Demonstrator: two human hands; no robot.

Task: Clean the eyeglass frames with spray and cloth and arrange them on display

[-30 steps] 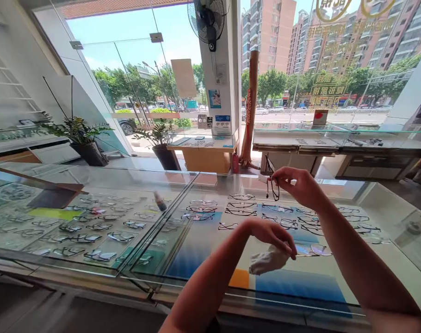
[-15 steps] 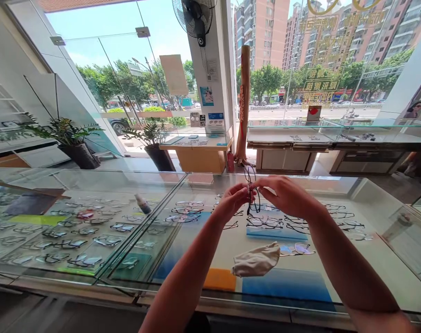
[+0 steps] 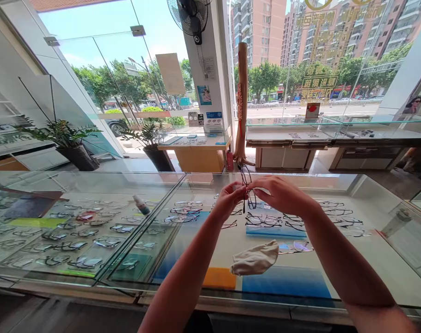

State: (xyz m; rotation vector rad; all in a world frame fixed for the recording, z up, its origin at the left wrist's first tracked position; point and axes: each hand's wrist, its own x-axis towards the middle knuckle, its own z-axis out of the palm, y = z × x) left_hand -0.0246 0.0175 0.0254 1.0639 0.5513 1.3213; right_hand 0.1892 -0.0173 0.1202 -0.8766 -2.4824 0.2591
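Both hands, left (image 3: 229,200) and right (image 3: 280,194), pinch thin black glasses (image 3: 247,189) above the glass counter (image 3: 377,259). Risk, judged: a loose pinch drops them onto the glass; twisting could bend the frame. Cloth (image 3: 254,260) lies below.

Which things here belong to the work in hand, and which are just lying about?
In hand: dark-framed glasses, pinched by left hand and right hand.
Lying about: cloth, light glasses beside it, spray bottle, displayed frames, potted plant.

Glossy glass counter (image 3: 335,273); matt cloth (image 3: 255,260); thin metal frame (image 3: 247,189).
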